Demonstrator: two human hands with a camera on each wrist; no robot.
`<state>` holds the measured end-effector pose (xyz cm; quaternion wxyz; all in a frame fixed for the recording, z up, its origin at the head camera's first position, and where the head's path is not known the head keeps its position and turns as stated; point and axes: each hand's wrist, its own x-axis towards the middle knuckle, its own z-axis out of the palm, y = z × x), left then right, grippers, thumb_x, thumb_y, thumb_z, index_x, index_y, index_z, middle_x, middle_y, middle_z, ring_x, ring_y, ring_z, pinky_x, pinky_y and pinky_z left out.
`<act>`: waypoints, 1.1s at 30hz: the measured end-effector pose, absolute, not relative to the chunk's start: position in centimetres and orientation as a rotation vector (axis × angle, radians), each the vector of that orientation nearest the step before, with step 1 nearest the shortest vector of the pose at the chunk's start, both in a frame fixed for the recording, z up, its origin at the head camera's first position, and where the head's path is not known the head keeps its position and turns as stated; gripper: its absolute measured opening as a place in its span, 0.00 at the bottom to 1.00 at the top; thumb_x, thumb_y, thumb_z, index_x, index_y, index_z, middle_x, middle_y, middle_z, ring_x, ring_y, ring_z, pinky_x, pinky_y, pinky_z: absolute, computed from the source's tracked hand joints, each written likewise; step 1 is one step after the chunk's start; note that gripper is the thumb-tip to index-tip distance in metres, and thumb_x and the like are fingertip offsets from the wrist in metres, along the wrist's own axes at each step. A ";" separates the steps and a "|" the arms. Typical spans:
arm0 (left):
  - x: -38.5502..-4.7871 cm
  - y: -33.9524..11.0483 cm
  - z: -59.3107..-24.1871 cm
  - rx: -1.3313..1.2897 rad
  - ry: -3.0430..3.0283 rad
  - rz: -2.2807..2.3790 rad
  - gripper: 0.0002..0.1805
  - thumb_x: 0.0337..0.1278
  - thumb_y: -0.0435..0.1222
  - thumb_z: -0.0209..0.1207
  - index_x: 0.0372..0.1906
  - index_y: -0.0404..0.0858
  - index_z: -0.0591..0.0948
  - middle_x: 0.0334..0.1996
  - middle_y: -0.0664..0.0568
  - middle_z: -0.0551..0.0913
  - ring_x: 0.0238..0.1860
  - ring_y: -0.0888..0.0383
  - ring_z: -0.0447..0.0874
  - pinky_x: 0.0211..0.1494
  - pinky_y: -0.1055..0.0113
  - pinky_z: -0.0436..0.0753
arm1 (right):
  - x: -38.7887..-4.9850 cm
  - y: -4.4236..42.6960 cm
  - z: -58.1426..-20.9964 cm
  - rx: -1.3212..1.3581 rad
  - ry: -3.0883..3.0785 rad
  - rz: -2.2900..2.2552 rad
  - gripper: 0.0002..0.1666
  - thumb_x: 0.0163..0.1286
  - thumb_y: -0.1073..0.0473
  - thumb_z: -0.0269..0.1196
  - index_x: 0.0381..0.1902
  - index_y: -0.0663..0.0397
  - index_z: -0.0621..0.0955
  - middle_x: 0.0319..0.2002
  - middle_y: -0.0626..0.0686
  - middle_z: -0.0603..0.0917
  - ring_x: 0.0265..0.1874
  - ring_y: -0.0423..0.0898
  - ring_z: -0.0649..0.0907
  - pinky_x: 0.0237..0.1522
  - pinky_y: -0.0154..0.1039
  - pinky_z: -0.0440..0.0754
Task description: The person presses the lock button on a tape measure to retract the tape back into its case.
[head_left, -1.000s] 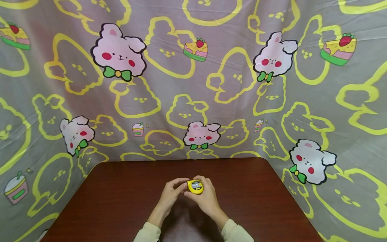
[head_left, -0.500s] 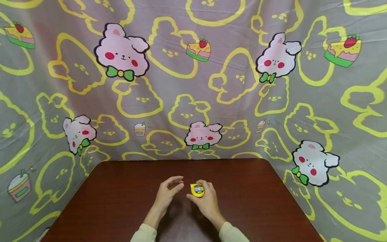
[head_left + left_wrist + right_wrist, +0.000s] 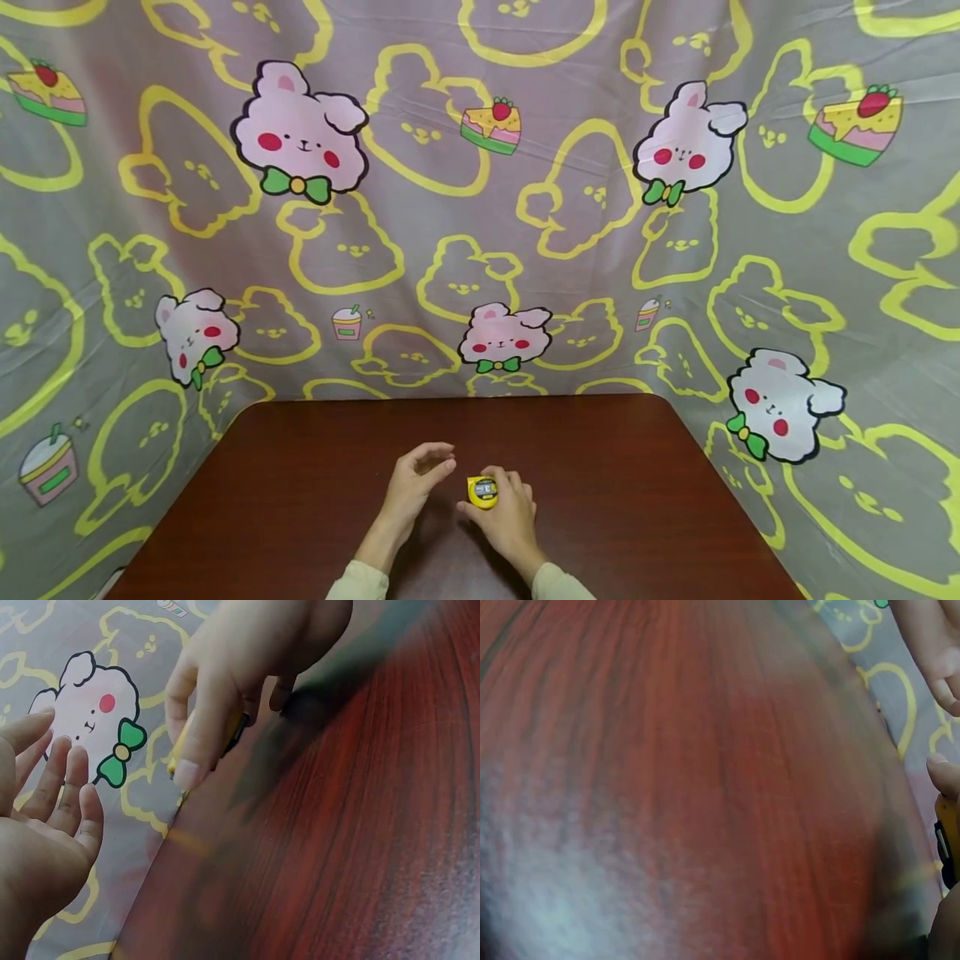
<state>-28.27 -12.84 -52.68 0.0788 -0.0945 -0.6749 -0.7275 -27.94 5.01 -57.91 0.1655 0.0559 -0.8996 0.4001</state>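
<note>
A yellow tape measure with a dark label is gripped in my right hand, thumb on its near side and fingers behind. The left wrist view shows the same tape measure partly hidden by the right hand's thumb and fingers, above the tabletop. My left hand is apart from it, a short way to the left, fingers loosely bent and holding nothing. At the right edge of the right wrist view, only part of the tape measure shows.
A dark red-brown wooden table with rounded far corners lies under both hands. Grey fabric printed with yellow outlines and white rabbit faces hangs behind the table and along both sides.
One second ago both hands were at the tape measure. My left hand has since let go and drawn left; my right hand has brought the tape measure lower and nearer.
</note>
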 end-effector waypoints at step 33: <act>-27.5 -14.1 -53.3 -0.215 -1.996 -2.193 0.12 0.63 0.32 0.71 0.49 0.33 0.86 0.46 0.44 0.86 0.48 0.49 0.85 0.52 0.61 0.84 | -26.8 3.8 -59.4 0.172 -2.556 0.945 0.47 0.41 0.37 0.85 0.57 0.43 0.79 0.49 0.55 0.79 0.48 0.59 0.74 0.47 0.56 0.70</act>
